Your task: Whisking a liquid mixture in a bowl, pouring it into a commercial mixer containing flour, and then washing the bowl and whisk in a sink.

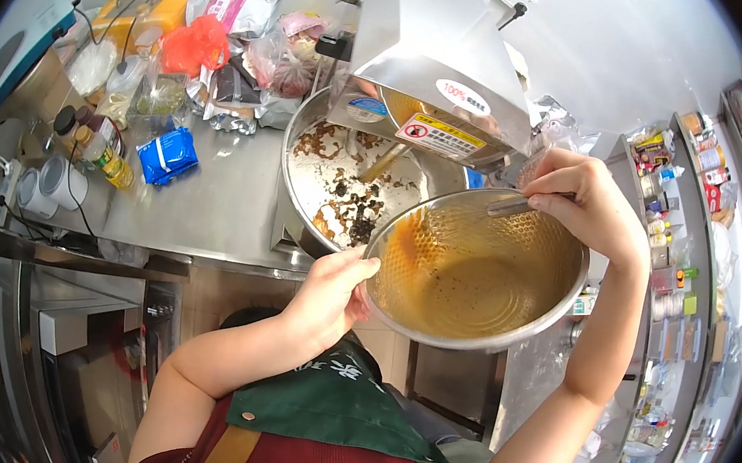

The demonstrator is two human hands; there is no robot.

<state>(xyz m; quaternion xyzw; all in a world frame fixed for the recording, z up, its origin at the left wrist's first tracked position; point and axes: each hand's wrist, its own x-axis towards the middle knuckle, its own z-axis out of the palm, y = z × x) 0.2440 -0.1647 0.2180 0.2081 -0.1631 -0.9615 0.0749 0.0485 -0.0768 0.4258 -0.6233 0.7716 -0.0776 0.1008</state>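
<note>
A round metal mesh strainer bowl (514, 247) coated with brown liquid is held tilted in front of me. My left hand (333, 291) grips its near left rim. My right hand (586, 204) holds its handle at the far right rim. Behind the strainer sits a large steel pan (306, 157) with dark burnt residue and brown smears. Over the pan stands a steel machine (426, 52) with a sloped hood and a spout dripping brown liquid.
The steel counter (211, 206) holds a blue packet (166, 156), a red bag (193, 46), plastic bags, small bottles (107, 159) and white cups (50, 184). A shelf rack (688, 229) with bottles and jars stands at the right. Drawers lie below left.
</note>
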